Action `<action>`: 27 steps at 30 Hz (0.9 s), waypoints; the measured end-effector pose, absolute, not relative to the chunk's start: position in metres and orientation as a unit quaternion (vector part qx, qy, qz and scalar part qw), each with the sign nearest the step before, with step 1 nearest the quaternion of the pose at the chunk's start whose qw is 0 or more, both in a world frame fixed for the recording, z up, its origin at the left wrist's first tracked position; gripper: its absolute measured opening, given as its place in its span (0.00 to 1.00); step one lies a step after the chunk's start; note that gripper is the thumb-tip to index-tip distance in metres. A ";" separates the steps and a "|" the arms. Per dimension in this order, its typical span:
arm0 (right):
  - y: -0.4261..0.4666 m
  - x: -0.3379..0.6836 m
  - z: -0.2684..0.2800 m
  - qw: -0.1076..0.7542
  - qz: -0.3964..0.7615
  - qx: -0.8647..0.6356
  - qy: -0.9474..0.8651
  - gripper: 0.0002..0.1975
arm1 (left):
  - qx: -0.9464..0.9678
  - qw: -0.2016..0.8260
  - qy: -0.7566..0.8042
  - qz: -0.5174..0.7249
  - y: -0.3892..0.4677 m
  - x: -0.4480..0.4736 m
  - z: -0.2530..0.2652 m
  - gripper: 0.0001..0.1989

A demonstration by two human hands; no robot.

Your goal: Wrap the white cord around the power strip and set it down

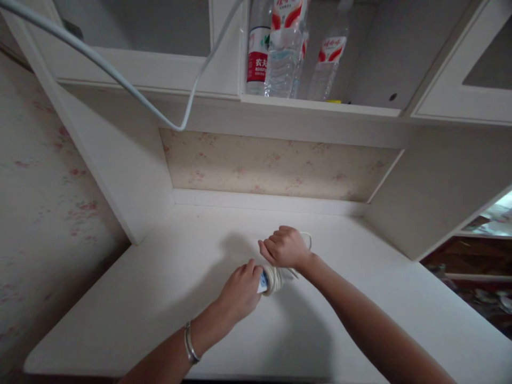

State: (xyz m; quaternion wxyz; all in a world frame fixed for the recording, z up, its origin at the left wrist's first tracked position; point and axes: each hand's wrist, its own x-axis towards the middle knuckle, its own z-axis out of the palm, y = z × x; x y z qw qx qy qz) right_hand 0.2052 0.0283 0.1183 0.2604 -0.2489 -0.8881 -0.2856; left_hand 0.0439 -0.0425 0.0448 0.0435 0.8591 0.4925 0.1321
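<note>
My left hand, with a silver bangle on its wrist, is closed round one end of a power strip that shows a white body and a blue face. Several turns of off-white cord are wound about the strip just right of those fingers. Above the coil, my right hand is curled in a fist with the cord in it; the fingers hide the part they grip. A loop of cord sticks out behind that wrist, and another stretch lies below it.
Both hands are over a white desk. An open shelf above holds several plastic bottles. A pale cable hangs across the upper left. White side panels bound the desk, with flowered wallpaper behind.
</note>
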 end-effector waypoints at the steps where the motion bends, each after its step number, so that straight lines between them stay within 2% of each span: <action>1: 0.035 0.205 0.120 0.243 -0.275 -0.274 -0.889 0.22 | 0.869 0.066 0.472 0.133 -0.047 0.043 0.048 0.18; 6: 0.053 0.200 0.117 0.147 -0.207 -0.342 -0.905 0.24 | 0.886 0.154 0.414 0.145 -0.068 0.035 0.075 0.22; 12: 0.052 0.177 0.122 0.116 -0.189 -0.331 -0.917 0.26 | 0.887 0.188 0.403 0.128 -0.074 0.030 0.085 0.19; 17: 0.060 0.176 0.116 0.081 -0.163 -0.368 -0.912 0.29 | 0.879 0.241 0.384 0.149 -0.085 0.026 0.090 0.21; 22: 0.064 0.190 0.088 0.051 -0.065 -0.452 -0.888 0.29 | 0.851 0.272 0.375 0.249 -0.093 0.015 0.109 0.22; 27: 0.048 0.198 0.055 0.088 -0.036 -0.521 -0.848 0.24 | 0.795 0.219 0.432 0.365 -0.079 0.003 0.122 0.22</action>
